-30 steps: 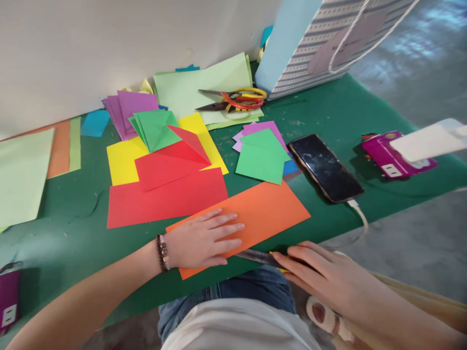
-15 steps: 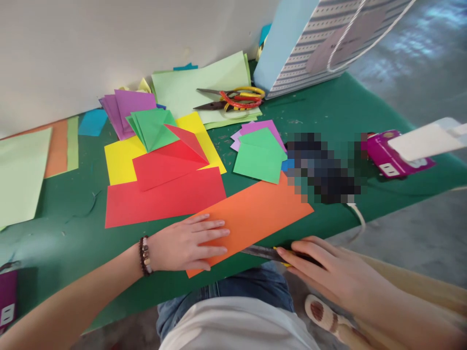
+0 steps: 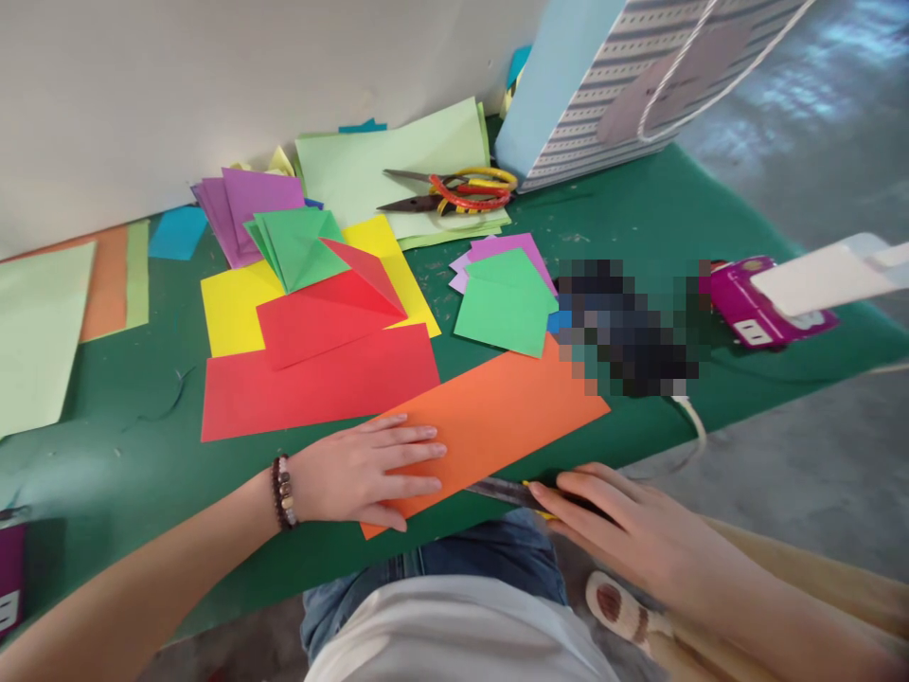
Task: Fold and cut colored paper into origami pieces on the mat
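My left hand [image 3: 373,471] lies flat with its fingers apart, pressing on the left end of a long orange sheet of paper [image 3: 497,412]. The sheet sits at a slant near the table's front edge. My right hand [image 3: 611,526] is closed around a cutting tool [image 3: 501,490] with a long dark blade and yellow at the grip. Its handle is mostly covered by my fingers, so whether it is a knife or scissors is unclear. The blade's tip meets the lower edge of the orange paper, just right of my left fingers.
Red paper [image 3: 319,379], yellow paper [image 3: 238,308], green pieces [image 3: 504,303] and purple pieces [image 3: 262,208] lie behind the sheet. Scissors [image 3: 461,189] rest on pale green paper [image 3: 390,156]. A paper bag [image 3: 603,95], a blurred dark object [image 3: 625,332] and a magenta box [image 3: 767,303] stand rightward.
The right hand and its tool have shifted slightly left along the orange paper's lower edge. My left hand stays on the sheet; the view has moved a little.
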The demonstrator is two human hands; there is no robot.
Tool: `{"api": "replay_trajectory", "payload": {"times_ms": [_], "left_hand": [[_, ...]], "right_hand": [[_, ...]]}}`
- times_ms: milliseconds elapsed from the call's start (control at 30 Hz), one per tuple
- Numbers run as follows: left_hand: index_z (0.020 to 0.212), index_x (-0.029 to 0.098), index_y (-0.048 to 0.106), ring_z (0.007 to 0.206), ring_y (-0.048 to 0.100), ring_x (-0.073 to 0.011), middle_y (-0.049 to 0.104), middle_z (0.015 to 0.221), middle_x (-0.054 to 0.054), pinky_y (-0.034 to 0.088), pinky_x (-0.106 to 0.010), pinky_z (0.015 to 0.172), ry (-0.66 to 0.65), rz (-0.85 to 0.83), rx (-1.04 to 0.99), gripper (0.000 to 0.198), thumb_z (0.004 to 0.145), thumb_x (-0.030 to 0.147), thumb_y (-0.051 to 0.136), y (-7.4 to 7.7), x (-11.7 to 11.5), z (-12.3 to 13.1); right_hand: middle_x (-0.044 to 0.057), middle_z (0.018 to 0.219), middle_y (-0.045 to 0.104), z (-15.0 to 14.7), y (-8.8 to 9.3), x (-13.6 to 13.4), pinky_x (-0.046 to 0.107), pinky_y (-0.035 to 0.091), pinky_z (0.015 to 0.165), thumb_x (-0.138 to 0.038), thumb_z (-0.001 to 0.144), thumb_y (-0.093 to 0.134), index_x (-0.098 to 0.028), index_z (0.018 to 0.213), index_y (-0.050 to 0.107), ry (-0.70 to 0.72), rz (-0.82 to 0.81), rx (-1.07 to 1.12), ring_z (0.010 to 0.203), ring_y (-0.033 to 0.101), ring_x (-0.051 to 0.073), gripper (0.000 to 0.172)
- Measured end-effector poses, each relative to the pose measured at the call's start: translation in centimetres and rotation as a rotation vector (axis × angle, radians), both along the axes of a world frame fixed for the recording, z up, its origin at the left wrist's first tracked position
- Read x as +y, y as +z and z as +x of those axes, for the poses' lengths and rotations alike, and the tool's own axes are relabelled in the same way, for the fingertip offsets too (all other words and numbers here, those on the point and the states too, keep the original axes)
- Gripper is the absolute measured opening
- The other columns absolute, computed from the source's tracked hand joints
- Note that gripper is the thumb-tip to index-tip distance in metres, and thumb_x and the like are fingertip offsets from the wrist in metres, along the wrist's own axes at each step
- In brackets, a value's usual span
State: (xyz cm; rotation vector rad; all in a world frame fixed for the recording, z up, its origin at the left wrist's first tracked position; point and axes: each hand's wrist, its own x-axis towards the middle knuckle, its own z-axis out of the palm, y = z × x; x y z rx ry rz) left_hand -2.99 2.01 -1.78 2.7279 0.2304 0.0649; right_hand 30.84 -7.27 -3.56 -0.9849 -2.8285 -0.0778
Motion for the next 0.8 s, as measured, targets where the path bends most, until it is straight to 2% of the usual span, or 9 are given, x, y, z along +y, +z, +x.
{"api": "replay_trajectory", "payload": {"times_ms": [200,333,667,800], "left_hand": [[0.132,0.02,0.052,0.142,0.027,-0.0247,0.042,0.148,-0.01,0.021,-0.045,0.118,0.002,0.001,-0.006,0.048,0.095,0.049,0.047,0.0,0.0,0.0],[0.133,0.021,0.051,0.142,0.027,-0.0236,0.042,0.148,-0.01,0.02,-0.045,0.118,0.007,-0.005,-0.006,0.048,0.094,0.049,0.048,-0.1,0.0,0.0],[0.13,0.021,0.054,0.142,0.028,-0.0249,0.043,0.147,-0.011,0.022,-0.046,0.117,0.005,0.008,-0.029,0.046,0.093,0.048,0.05,-0.2,-0.1,0.0],[0.127,0.026,0.056,0.141,0.029,-0.024,0.044,0.147,-0.009,0.023,-0.045,0.117,0.012,0.013,-0.044,0.042,0.092,0.049,0.053,-0.1,-0.1,-0.1]], "right_hand": [[0.008,0.09,0.061,0.9,-0.2,0.3,0.031,0.053,0.073,-0.018,0.094,0.045,-0.013,0.117,0.062,0.073,-0.021,-0.003,0.087,0.056,0.018,0.029],[0.007,0.09,0.062,1.0,-0.1,0.3,0.032,0.053,0.075,-0.02,0.093,0.049,-0.014,0.115,0.063,0.057,-0.01,0.004,0.087,0.057,0.018,0.027],[0.006,0.088,0.06,-1.6,0.5,0.2,0.029,0.05,0.066,-0.021,0.093,0.049,-0.015,0.11,0.063,-0.044,0.04,0.05,0.082,0.057,0.018,0.024],[0.006,0.088,0.061,-2.3,0.3,0.3,0.029,0.051,0.065,-0.019,0.092,0.048,-0.016,0.112,0.063,-0.051,0.018,0.06,0.081,0.058,0.018,0.025]]}}
